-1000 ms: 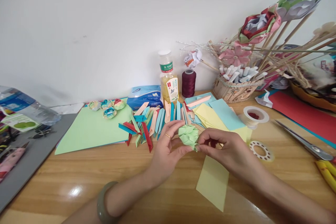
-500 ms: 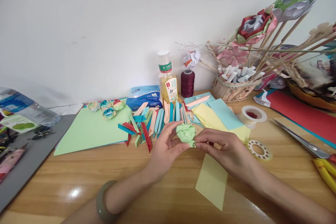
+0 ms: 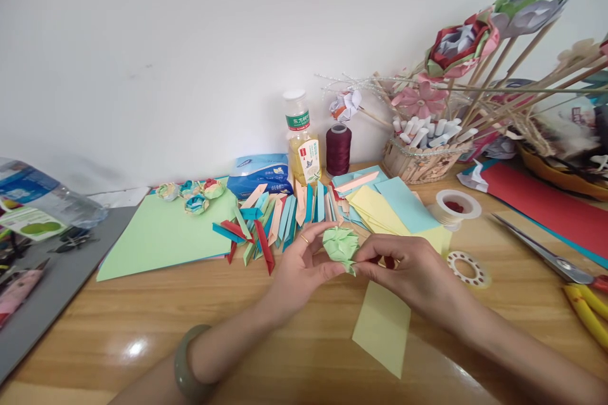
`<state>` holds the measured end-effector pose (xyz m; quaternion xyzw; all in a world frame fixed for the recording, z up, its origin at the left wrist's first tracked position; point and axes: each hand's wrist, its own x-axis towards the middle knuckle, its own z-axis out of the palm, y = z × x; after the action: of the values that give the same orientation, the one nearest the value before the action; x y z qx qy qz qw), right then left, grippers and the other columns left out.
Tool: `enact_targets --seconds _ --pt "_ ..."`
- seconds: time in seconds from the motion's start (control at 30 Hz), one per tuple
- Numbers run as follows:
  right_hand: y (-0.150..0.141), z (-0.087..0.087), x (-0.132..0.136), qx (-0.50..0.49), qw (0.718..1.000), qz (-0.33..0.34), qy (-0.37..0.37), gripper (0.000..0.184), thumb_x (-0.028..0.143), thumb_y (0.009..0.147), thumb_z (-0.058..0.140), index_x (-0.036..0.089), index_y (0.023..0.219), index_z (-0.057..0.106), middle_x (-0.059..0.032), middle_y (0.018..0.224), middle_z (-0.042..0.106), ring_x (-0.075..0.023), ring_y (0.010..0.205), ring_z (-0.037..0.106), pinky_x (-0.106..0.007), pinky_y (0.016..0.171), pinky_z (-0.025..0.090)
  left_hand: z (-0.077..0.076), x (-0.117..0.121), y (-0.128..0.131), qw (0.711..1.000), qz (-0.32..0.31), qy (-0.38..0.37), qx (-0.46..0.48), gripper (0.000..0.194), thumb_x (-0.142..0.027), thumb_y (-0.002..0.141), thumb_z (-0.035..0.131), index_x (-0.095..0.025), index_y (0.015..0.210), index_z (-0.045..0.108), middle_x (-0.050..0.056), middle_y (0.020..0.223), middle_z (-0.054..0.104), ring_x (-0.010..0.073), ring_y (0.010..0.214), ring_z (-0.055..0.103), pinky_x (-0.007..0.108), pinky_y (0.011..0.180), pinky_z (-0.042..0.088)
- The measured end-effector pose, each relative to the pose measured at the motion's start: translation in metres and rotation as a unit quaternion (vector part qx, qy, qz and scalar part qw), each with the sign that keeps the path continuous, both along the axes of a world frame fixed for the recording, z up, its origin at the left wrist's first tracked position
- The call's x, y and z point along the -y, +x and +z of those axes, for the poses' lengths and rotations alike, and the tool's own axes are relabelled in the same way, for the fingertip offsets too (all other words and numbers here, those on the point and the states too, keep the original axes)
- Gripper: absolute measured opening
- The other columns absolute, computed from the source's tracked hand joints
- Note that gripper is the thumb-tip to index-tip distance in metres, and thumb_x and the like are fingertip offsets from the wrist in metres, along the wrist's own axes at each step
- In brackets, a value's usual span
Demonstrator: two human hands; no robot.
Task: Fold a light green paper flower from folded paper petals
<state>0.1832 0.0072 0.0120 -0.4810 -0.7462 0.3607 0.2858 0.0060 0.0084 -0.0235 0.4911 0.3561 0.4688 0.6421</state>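
Observation:
A light green folded paper flower (image 3: 340,244) is held up over the table between both hands. My left hand (image 3: 304,266) is closed on its left side, thumb along the lower edge, a ring on one finger. My right hand (image 3: 401,262) pinches the flower's lower right edge between thumb and forefinger. Something dark red (image 3: 388,262) shows behind the right fingers, too hidden to name. Below the hands a pale yellow paper sheet (image 3: 382,329) lies on the wooden table (image 3: 266,348).
Folded paper strips (image 3: 270,221), a tissue pack (image 3: 260,174), a bottle (image 3: 303,145) and a thread spool (image 3: 338,150) stand behind the hands. Scissors (image 3: 551,259) and a tape roll (image 3: 468,269) are right. Small paper flowers (image 3: 196,204) rest on green sheets (image 3: 161,237) at left.
The paper flower has turned slightly in my fingers and shifted a little right and down, so its twisted lower end shows more. Both hands keep their grip.

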Motion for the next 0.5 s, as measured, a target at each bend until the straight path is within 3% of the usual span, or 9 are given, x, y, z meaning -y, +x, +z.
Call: enact_targets --seconds 0.23,0.5 --pt "-0.0001 0.0044 -0.0043 -0.085 0.99 0.047 -0.098 0.02 0.033 0.082 0.053 0.02 0.077 0.067 0.001 0.069 0.062 -0.0128 0.062 0.054 -0.023 0.054 0.041 -0.0043 -0.0055 -0.0025 0.997 0.017 -0.054 0.046 0.048 -0.021 0.064 0.074 -0.021 0.109 0.056 0.005 0.104 0.065 0.0198 0.1 0.058 0.033 0.087 0.046" --pt "0.0015 -0.0014 -0.0038 -0.078 0.99 0.022 -0.114 0.02 0.033 0.081 0.054 0.02 0.073 0.067 0.0019 0.062 0.058 -0.0119 0.057 0.05 -0.023 0.052 0.04 -0.004 -0.004 -0.0027 0.999 0.002 -0.024 0.03 0.048 -0.022 0.065 0.074 -0.022 0.11 0.056 0.006 0.11 0.064 0.0214 0.104 0.057 0.034 0.089 0.045"
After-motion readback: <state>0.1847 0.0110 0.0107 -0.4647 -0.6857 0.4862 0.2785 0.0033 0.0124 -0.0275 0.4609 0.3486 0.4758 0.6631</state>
